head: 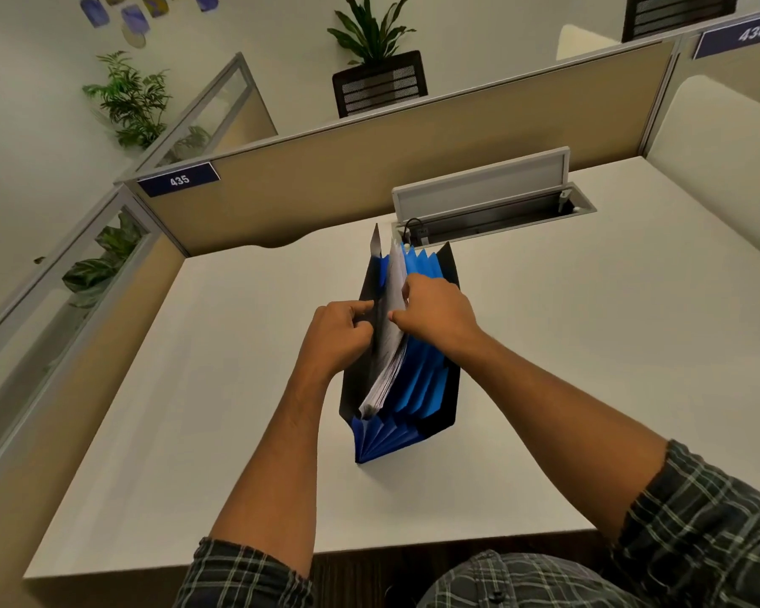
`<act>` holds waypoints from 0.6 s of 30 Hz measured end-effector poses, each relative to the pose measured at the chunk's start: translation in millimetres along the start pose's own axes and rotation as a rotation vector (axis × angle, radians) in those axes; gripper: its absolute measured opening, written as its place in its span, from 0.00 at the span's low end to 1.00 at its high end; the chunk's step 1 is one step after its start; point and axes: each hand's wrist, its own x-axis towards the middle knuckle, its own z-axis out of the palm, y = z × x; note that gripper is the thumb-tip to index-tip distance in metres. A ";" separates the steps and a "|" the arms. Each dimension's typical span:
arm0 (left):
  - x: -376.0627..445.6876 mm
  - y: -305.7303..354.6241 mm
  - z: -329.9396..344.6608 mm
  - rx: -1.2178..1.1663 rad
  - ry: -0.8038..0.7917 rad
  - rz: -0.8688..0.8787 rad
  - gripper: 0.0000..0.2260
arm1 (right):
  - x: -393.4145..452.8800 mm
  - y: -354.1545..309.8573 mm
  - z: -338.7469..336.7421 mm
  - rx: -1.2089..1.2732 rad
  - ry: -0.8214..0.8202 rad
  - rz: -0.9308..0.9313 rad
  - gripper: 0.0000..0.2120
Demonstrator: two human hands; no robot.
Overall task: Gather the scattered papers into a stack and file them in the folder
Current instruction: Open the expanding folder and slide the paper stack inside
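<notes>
The folder (417,379) stands open on the desk (589,366), and the papers (391,340) sit partly down in its leftmost pocket. The left hand (338,333) pinches the folder's black front wall; the right hand (435,311) grips the papers' top edge. To seat them well, the person should keep that pocket spread and push the stack down evenly.

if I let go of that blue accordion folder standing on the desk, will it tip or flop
Likely floppy: the accordion folder stands fanned open on thin pleats, steadied by the left hand and right hand. The paper stack leans left, so it may tip that way.
</notes>
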 end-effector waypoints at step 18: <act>-2.9 4.0 -3.6 -0.076 -0.028 -0.007 0.20 | -13.0 8.7 1.3 -0.052 0.094 -0.276 0.31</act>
